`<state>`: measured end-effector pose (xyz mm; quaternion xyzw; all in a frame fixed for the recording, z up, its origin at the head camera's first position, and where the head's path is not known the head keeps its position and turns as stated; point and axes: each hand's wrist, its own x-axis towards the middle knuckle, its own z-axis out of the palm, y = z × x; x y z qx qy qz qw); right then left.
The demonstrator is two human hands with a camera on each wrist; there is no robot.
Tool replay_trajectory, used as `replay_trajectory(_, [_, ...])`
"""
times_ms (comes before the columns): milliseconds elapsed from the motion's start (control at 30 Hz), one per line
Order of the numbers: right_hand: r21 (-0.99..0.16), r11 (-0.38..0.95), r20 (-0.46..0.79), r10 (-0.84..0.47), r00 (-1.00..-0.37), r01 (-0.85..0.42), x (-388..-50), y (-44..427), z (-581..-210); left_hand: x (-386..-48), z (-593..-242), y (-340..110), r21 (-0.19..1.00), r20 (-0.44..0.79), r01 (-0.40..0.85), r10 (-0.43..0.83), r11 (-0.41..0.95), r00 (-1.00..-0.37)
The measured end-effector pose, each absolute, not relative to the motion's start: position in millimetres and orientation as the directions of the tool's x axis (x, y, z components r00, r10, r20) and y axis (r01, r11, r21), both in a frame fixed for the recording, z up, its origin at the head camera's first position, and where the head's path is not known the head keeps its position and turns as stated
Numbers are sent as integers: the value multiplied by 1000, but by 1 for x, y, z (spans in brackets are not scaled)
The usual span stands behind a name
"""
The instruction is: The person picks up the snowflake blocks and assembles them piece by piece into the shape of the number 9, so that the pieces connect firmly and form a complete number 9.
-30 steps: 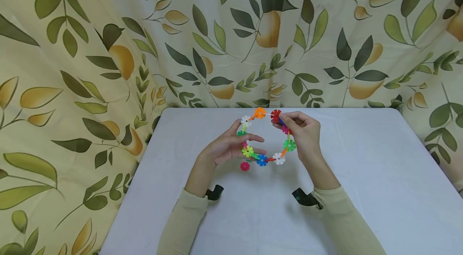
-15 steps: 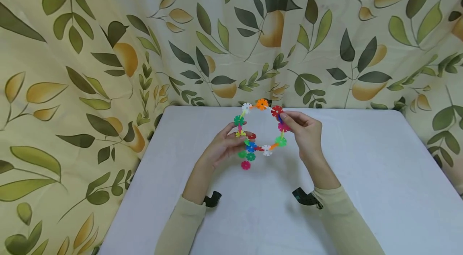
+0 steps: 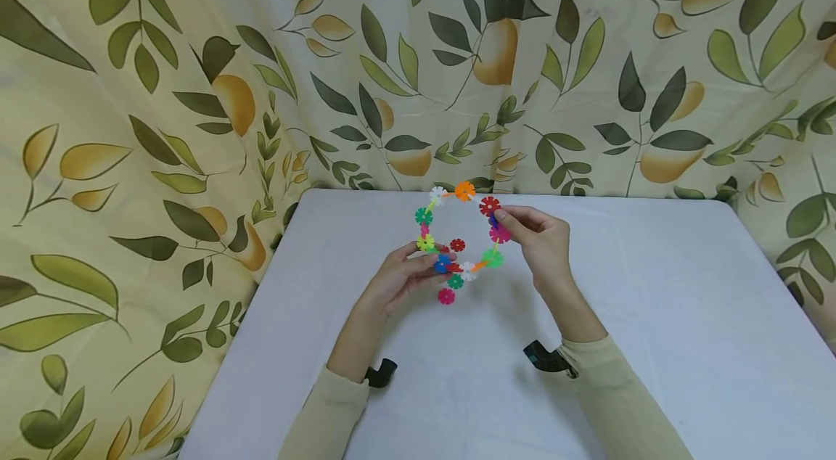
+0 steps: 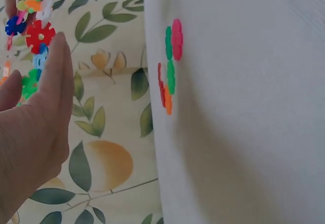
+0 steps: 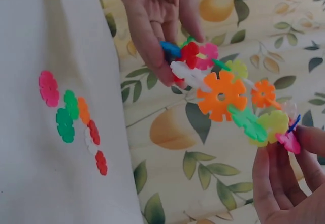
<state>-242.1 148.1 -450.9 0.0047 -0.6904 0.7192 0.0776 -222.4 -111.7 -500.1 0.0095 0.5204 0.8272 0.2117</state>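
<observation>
A ring of linked, notched plastic discs in many colours hangs above the table between both hands; its orange disc (image 3: 465,191) is at the top. My right hand (image 3: 547,239) pinches the ring's right side by the blue and pink discs (image 3: 500,233), just below a red disc (image 3: 490,206). At the lower left, my left hand (image 3: 400,277) holds the ring near a blue disc (image 3: 442,263), fingers fairly straight. The left wrist view has a green disc (image 4: 30,83) between that hand's thumb and fingers.
Several loose discs lie on the white table, among them a pink one (image 3: 447,296), a green one (image 3: 455,281) and a red one (image 3: 458,245). A leaf-patterned curtain (image 3: 366,32) stands behind the table's far edge (image 3: 620,198).
My left hand's fingers, earlier spread across the ring's left side, have drawn in around its lower left. The ring has tilted and shifted a little left, uncovering loose discs. My right hand keeps its pinch.
</observation>
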Motion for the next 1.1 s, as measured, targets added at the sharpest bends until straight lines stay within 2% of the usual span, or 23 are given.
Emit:
replay_trajectory(333, [-993,9,115,-15,-993,-116,-248,143,-464,-222,-506,-127,876,-149,-281,335,-392,-930])
replay_trajectory(400, [-993,56,105,-46,-993,-107,-250,141,-469,-222,-505,-131,879,-131,-261,324,-399,-937])
replay_trajectory(467, [-979,174,89,-105,-990,-107,-252,139,-477,-222,-505,-134,878,-118,-246,313,-411,-943])
replay_trajectory(533, [-927,355,58,-193,-980,-124,-254,136,-486,-223,-505,-136,873,-109,-236,300,-427,-948])
replay_trajectory(633, [-770,599,-32,-379,-925,-219,-253,127,-501,-223,-504,-139,865,-105,-232,291,-446,-951])
replay_trajectory(700, [-654,681,-74,-492,-868,-330,-252,121,-511,-223,-504,-139,861,-103,-231,289,-453,-952])
replay_trajectory(767, [-566,708,-86,-562,-823,-424,-250,114,-519,-223,-505,-139,862,-102,-228,287,-453,-953])
replay_trajectory(900, [-475,730,-25,-569,-822,-491,-246,105,-530,-222,-507,-138,861,-111,-234,283,-452,-953])
replay_trajectory(1100, [-542,739,-14,-484,-875,-400,-244,102,-532,-221,-507,-135,813,-135,-270,285,-515,-949])
